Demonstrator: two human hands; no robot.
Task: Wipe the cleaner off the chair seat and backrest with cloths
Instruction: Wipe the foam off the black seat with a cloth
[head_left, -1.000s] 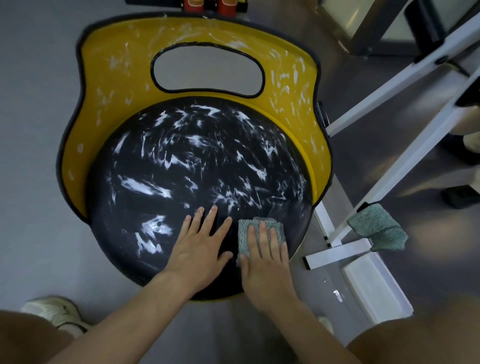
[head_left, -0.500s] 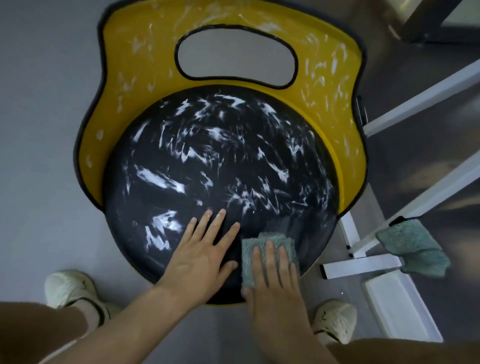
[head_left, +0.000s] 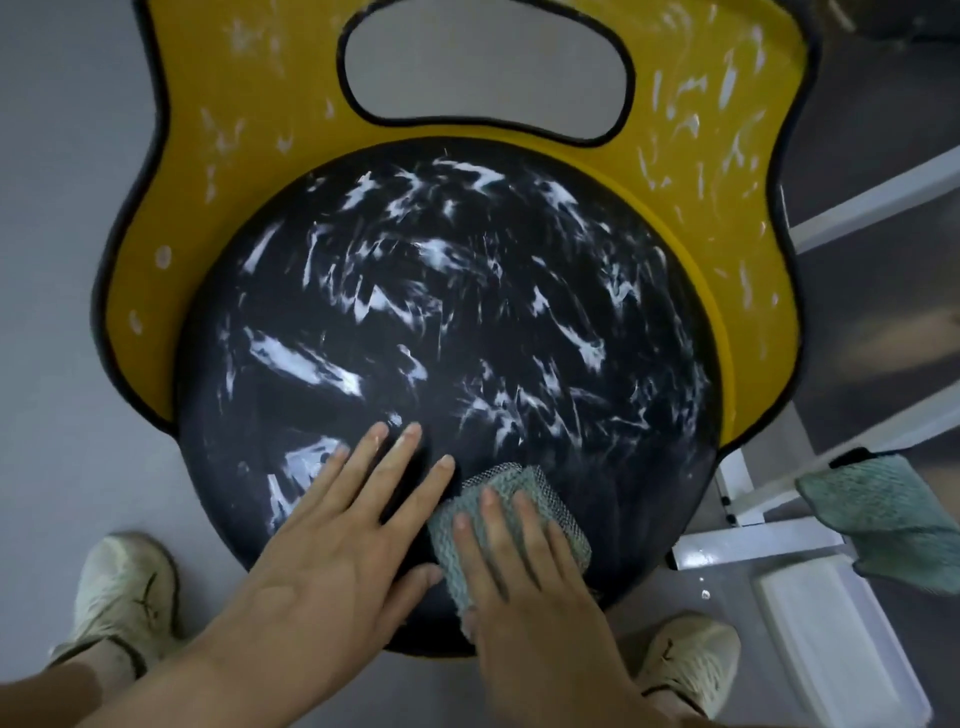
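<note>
White cleaner (head_left: 301, 358) streaks most of the seat (head_left: 447, 291) and backrest (head_left: 675, 130); wiping looks barely begun.
Right hand (head_left: 530, 587) presses the green cloth (head_left: 524, 480) flat-fingered at the seat's near edge; left hand (head_left: 332, 551) lies flat beside it, empty; spare cloth (head_left: 883, 519) hangs right.

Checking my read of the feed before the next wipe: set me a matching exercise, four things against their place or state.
Things:
1 left hand
2 right hand
3 spare cloth
4 backrest

Places or states:
A yellow, flecked with white cleaner
B draped on the white frame at the right
C flat on the black seat, fingers spread, no cloth
D pressing the folded cloth onto the seat's front

Pairs: 1-C, 2-D, 3-B, 4-A.
</note>
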